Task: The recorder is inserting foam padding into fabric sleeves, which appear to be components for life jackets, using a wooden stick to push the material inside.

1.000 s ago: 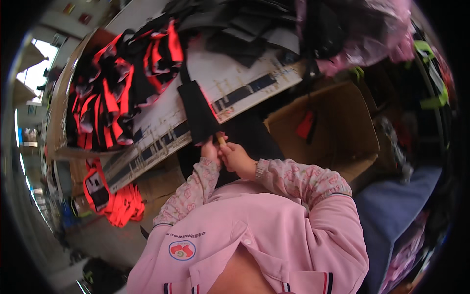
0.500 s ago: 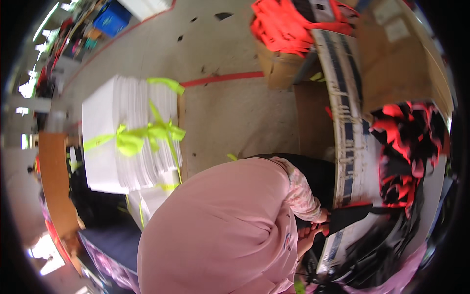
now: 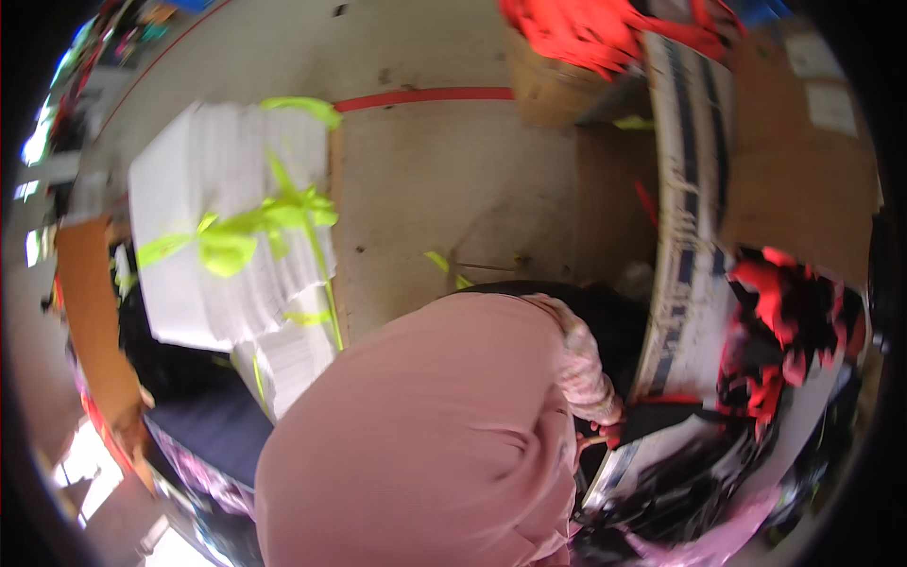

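My left hand [image 3: 610,425], below a floral sleeve, is closed at the near left end of a black fabric piece [image 3: 661,417] with a red edge. Close against it is my right hand [image 3: 592,441], mostly hidden behind my pink garment [image 3: 406,435]; its few visible fingers look pinched at the same end of the fabric. Blur hides the exact grip. The fabric lies across a white board [image 3: 675,331] with dark stripes. Beyond it sits a heap of red and black pieces [image 3: 784,321].
A tall white stack [image 3: 227,227] tied with yellow-green strips stands at the left. Cardboard [image 3: 803,151] rises at the far right, and red-orange fabric [image 3: 586,38] tops a carton [image 3: 553,85]. Black strips [image 3: 690,482] lie near my right side. A red line [image 3: 425,95] crosses the floor.
The view has shifted, moving the white stack up and left. Both hands remain together at the black fabric, which now lies flatter against the striped board; less of my right hand shows.
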{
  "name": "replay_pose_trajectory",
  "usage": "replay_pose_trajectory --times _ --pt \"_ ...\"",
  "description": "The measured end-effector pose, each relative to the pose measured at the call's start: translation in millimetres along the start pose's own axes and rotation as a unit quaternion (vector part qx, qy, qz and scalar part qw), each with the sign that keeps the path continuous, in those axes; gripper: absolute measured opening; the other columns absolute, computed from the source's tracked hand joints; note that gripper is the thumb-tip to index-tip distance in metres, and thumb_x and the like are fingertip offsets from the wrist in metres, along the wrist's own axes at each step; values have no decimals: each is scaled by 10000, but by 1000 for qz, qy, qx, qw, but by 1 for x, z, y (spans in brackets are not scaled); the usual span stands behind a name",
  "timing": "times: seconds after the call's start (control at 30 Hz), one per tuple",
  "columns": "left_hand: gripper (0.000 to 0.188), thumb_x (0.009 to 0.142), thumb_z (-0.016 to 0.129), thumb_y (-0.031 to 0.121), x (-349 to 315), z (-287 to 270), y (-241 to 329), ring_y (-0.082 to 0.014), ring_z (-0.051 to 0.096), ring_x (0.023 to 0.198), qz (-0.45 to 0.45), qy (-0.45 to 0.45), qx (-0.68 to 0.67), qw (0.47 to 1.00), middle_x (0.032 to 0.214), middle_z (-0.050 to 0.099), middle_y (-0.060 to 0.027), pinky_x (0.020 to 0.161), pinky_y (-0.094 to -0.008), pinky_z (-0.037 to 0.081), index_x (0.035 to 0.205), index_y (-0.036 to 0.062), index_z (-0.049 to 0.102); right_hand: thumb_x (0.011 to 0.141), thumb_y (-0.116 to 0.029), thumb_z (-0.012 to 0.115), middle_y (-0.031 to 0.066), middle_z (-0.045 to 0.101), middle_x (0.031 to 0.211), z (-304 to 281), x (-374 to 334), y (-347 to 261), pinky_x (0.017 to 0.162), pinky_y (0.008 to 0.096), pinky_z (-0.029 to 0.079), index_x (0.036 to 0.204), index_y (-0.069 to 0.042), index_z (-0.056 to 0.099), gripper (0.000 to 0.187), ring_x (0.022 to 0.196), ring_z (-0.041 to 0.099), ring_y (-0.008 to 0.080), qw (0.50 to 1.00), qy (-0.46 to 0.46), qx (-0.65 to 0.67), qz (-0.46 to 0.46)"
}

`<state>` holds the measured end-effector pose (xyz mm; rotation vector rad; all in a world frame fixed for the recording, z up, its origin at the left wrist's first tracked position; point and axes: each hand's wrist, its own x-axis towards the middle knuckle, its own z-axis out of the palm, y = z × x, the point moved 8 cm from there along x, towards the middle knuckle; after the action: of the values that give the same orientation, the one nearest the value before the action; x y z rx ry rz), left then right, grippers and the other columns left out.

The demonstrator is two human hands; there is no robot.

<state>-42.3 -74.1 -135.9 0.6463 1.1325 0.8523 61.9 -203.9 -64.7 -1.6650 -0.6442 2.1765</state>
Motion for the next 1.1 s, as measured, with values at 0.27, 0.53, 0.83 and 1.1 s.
replay_pose_trajectory --times 0.27,0.53,0.83,1.1 --pt "331 918 435 260 -30 0 16 -184 623 559 -13 -55 -158 986 711 656 -106 427 -287 489 868 -7 624 951 -230 431 -19 354 567 38 -4 -52 382 219 237 831 -71 475 204 431 302 76 986 76 103 -111" --pt "331 934 449 336 -35 7 46 -122 591 700 -8 -155 -128 980 924 659 -100 615 -261 515 1033 59 601 923 -255 504 1 468 576 -38 -65 29 425 260 370 738 -34 495 289 472 444 85 954 201 -163 -152" --pt "349 898 527 310 -32 -10 19 -197 602 680 -101 -134 -240 956 964 627 -170 726 -382 506 1073 10 553 891 -208 543 106 502 559 -77 -79 -17 467 316 386 659 -14 524 303 479 460 184 859 272 -259 -349" --pt "356 890 529 325 -33 -22 38 -210 581 679 -115 -111 -231 960 882 612 -148 792 -424 471 1041 4 551 701 -195 679 69 516 896 -101 -109 -233 752 370 389 957 -123 552 295 895 497 245 429 581 -513 -464"
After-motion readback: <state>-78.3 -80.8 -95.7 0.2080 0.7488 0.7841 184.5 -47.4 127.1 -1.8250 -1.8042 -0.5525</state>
